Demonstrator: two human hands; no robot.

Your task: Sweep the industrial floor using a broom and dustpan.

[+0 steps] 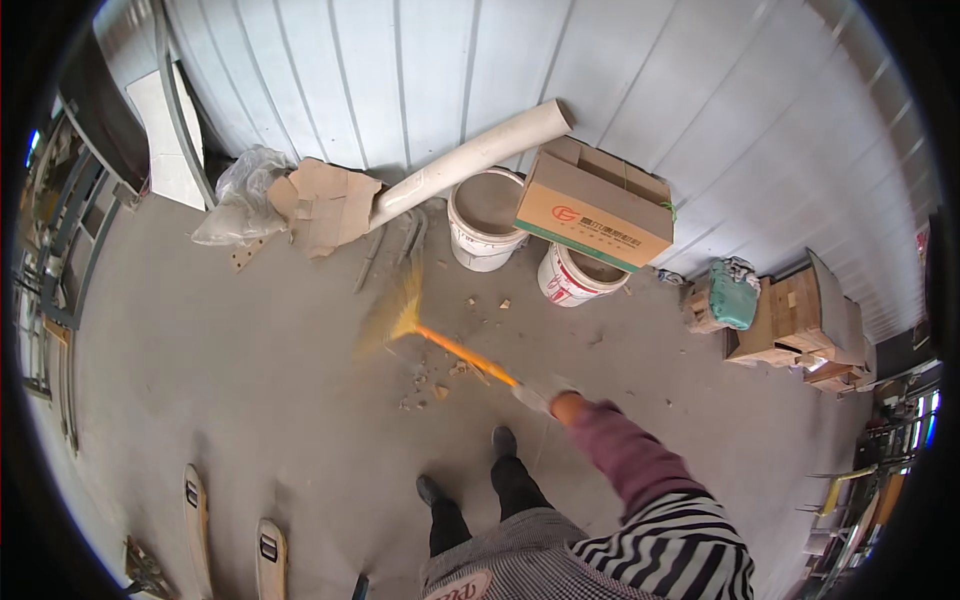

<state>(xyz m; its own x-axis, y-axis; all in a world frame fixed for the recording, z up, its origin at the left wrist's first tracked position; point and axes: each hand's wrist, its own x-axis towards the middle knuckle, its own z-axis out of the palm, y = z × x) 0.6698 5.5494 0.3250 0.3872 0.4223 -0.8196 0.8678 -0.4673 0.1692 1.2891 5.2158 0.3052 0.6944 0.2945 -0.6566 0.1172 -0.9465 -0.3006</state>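
My right hand [541, 394], in a pale glove, is closed around the orange handle of a broom [466, 353]. From my hand the broom slants left and away, its yellow bristles [398, 318] fanned out and blurred at the floor. Small brown scraps [440, 391] and dust lie on the grey concrete below the handle, with a few more bits [504, 304] beyond it. My left hand does not show.
Along the metal wall stand a white bucket [483, 245], a second bucket [565, 285] under a cardboard box [595, 213], a long tube [480, 160], flattened cardboard [335, 205] and a plastic bag [245, 195]. Wooden crates [795, 310] sit at right; two pale boards [270, 560] lie at lower left.
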